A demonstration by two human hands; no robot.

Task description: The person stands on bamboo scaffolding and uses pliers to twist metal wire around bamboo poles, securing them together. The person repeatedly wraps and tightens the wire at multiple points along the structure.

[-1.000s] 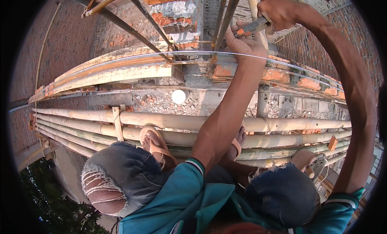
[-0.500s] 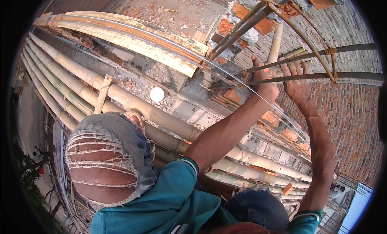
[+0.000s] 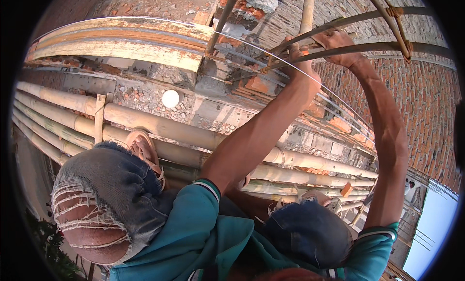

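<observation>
Both my hands work at a frame of dark steel bars tied with rusty wire. My left hand (image 3: pixel 299 58) is closed at the lower bar (image 3: pixel 358 49), its fingers partly hidden behind the steel. A small orange patch shows at its fingers; I cannot make out what it is. My right hand (image 3: pixel 340 47) reaches past the upper bar (image 3: pixel 373 17), fingers bent inward toward the left hand around something too small to name. A bent tie bar (image 3: pixel 395 26) stands right of them. A thin pale line, string or wire (image 3: pixel 252 42), passes over my left forearm.
I squat on several bamboo poles (image 3: pixel 164 125), cross-tied by a short wooden strip (image 3: pixel 100 117). Long wooden boards (image 3: pixel 121 49) lie at the far left. A white round container (image 3: pixel 170 99) sits on rubble below. A brick wall (image 3: pixel 411 116) rises on the right. One brick piece (image 3: pixel 346 189) rests on the poles.
My view has shifted, so the bars and hands appear higher and further left. My right hand, earlier upright with fingers spread, has bent in toward my left hand between the bars.
</observation>
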